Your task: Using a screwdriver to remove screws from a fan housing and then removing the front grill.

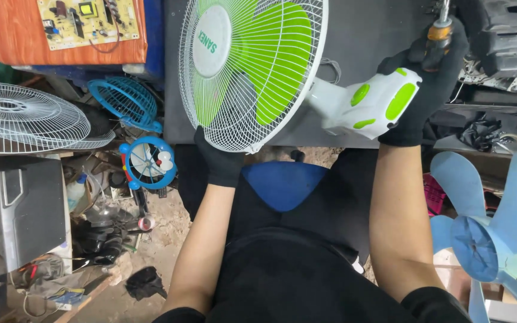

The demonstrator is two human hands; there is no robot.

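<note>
A white fan [252, 66] with green blades and a white wire grille lies tilted over a dark grey table [366, 30]. My left hand [218, 158], in a black glove, grips the lower rim of the grille. My right hand [429, 78], also gloved, holds the fan's white and green base [373, 104] and a screwdriver with an orange and black handle [439, 33] that sticks up past the fingers.
A white fan grille [25, 116] lies at left, with a blue grille [124, 98] and a small blue toy fan [148, 161] beside it. A circuit board [88, 21] rests on an orange board. Pale blue fan blades [489, 221] stand at right. Clutter covers the floor at lower left.
</note>
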